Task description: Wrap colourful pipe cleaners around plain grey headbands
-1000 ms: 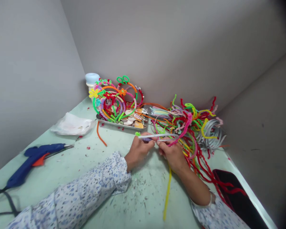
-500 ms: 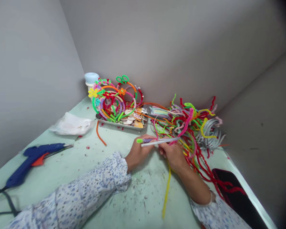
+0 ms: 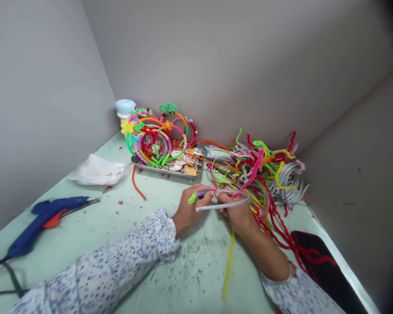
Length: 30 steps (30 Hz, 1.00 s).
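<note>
The left hand [image 3: 194, 207] and right hand [image 3: 237, 213] pinch a partly wrapped band [image 3: 222, 206] above the surface [image 3: 144, 274]; beyond, a metal tray [image 3: 170, 173] holds flat pieces [image 3: 175, 167] and fuzzy hoops [image 3: 167, 125].

2 hands [image 3: 192, 206] [image 3: 238, 211] pinch, seemingly touching.

Grip detail where the right hand [image 3: 238, 213] meets the band [image 3: 222, 206]: too small to read. Yellow pipe cleaner's [image 3: 228, 270] top end hidden behind that hand. Phone [image 3: 339, 283] cut by bottom edge, partly under red strands [image 3: 324, 261]. Cable [image 3: 15, 275] exits left. Bottle's [image 3: 125, 106] lower part blocked by headbands [image 3: 146, 119].
</note>
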{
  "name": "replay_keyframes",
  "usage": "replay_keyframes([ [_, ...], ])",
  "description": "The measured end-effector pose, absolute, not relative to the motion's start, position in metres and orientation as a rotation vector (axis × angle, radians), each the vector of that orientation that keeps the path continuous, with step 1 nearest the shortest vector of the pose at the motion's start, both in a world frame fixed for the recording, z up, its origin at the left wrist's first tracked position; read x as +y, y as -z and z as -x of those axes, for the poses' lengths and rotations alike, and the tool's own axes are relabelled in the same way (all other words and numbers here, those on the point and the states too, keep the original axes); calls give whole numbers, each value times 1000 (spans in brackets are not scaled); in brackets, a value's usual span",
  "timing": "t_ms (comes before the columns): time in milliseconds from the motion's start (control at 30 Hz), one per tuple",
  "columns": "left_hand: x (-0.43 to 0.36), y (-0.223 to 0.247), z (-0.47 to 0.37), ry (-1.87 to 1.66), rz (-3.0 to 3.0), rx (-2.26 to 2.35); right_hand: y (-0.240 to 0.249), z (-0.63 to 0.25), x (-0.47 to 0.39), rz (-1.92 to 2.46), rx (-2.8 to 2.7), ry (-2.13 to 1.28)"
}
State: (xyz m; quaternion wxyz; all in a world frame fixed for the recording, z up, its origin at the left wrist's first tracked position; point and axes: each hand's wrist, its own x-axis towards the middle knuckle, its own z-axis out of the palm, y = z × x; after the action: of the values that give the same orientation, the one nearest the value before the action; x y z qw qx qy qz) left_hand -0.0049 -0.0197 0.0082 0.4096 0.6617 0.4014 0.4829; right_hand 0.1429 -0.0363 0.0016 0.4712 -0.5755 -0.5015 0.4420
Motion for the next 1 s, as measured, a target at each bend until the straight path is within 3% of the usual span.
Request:
replay_keyframes([
  [467, -5, 0, -1, -1094, -1115, 1116, 4, -132, -42, 1346, -1172, -1007],
  [833, -2, 8, 1, -1119, -1096, 1006, 15, -143, -42, 1122, -1692, -321],
  [1000, -2, 6, 2, -1096, -1173, 1013, 9, -145, -43, 1073, -1848, -159],
])
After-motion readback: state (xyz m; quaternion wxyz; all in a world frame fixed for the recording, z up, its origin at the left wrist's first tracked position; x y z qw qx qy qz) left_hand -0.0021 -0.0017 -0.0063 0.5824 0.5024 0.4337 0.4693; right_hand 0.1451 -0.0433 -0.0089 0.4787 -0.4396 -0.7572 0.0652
